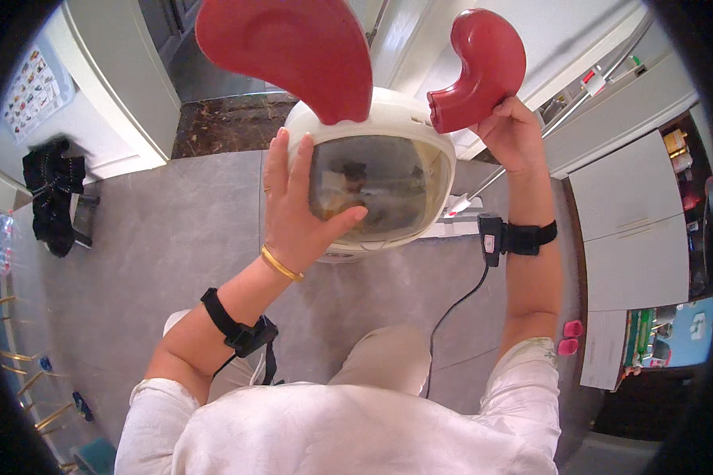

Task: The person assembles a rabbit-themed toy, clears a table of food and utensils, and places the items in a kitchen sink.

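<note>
A white helmet [398, 113] with a tinted visor [380, 184] is in front of me, beyond my knees. My left hand [297, 202] steadies its left side, fingers spread along the shell and thumb over the visor. A large red horn-shaped piece [297, 53] rises from the helmet's top left, its narrow end at the shell. Between the fingers and thumb of my right hand [511, 133] is a smaller curved red piece [493, 65]. Its cut-off end points at the helmet's upper right, beside a small slot [419, 120]; whether they touch, I cannot tell.
A flat mop's pole [564, 119] slants down behind the helmet. Cabinets [636, 225] and pink slippers [569, 338] are at right, a stool with black cloth [53, 196] at left. Cabled devices are strapped to both forearms; one black cable [442, 320] hangs from the right.
</note>
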`<state>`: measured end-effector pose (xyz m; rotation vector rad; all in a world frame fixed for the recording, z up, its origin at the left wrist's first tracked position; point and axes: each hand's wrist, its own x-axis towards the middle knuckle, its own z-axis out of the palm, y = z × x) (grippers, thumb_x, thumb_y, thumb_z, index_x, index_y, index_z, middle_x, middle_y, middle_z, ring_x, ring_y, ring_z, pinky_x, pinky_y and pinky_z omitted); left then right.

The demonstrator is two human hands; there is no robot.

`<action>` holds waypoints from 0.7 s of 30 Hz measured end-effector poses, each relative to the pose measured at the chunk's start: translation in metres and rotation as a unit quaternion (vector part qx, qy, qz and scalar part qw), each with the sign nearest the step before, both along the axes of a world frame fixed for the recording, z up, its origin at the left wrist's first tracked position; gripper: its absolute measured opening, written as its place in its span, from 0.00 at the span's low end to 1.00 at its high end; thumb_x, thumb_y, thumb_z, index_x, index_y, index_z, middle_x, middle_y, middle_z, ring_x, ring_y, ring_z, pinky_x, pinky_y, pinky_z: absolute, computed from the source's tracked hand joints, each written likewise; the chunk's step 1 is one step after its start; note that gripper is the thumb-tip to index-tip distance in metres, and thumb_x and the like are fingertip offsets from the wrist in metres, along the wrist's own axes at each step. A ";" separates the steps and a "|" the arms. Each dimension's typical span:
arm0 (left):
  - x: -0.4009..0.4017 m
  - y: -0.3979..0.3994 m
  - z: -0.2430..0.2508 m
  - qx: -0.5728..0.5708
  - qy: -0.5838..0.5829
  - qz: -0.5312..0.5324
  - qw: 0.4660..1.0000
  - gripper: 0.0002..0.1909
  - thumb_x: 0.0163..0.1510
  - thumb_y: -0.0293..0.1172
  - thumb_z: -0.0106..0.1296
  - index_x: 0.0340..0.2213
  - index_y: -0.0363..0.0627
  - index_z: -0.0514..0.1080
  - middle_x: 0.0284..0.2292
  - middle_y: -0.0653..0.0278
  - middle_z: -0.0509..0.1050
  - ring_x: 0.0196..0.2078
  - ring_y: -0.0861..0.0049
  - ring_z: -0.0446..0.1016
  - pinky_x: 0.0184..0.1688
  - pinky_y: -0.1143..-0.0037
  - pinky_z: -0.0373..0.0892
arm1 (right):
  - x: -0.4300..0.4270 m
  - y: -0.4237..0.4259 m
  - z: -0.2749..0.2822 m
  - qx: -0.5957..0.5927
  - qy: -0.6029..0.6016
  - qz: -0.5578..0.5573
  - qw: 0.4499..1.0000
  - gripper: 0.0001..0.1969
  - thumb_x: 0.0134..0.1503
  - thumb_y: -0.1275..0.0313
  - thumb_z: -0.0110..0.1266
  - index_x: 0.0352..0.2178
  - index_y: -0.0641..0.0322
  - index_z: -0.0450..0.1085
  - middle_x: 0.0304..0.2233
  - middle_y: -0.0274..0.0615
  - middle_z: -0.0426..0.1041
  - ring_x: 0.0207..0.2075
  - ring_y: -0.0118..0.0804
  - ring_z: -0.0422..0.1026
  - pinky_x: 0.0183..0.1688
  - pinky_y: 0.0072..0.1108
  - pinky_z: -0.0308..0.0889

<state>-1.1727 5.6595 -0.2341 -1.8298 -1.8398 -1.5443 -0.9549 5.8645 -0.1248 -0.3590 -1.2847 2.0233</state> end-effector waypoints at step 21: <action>-0.001 0.000 0.003 -0.019 -0.015 -0.001 1.000 0.49 0.34 0.53 0.59 0.53 0.43 0.49 0.55 0.48 0.44 0.56 0.53 0.46 0.55 0.63 0.48 | -0.029 -0.027 0.040 0.287 -0.264 -0.153 0.908 0.27 0.39 0.76 0.47 0.46 0.67 0.57 0.36 0.39 0.66 0.37 0.31 0.65 0.43 0.22 0.60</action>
